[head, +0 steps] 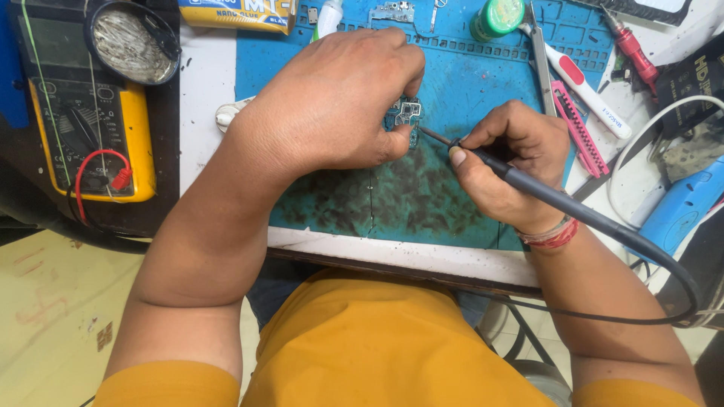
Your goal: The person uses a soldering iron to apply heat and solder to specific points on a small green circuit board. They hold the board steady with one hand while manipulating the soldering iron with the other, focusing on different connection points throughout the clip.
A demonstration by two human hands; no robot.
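Pressing the small blue-green circuit board (406,120) onto the stained blue work mat (392,196), the left hand (332,105) closes its grip on it; the right hand (507,162) pinches a black soldering iron (528,185), tip touching the board's edge, so soldering looks underway, unfinished.

The left hand (332,105) covers most of the small blue-green circuit board (408,114), so its full outline and how the fingers pinch it cannot be told. The thin metal tip of the dark grey soldering iron (528,186) is too fine to tell whether it touches the board. The yellow cardboard box (240,13), the green round-capped bottle (498,15) and the small silver metal bracket (392,10) are cut off by the top edge. The light blue plastic tool (688,203) runs off the right edge
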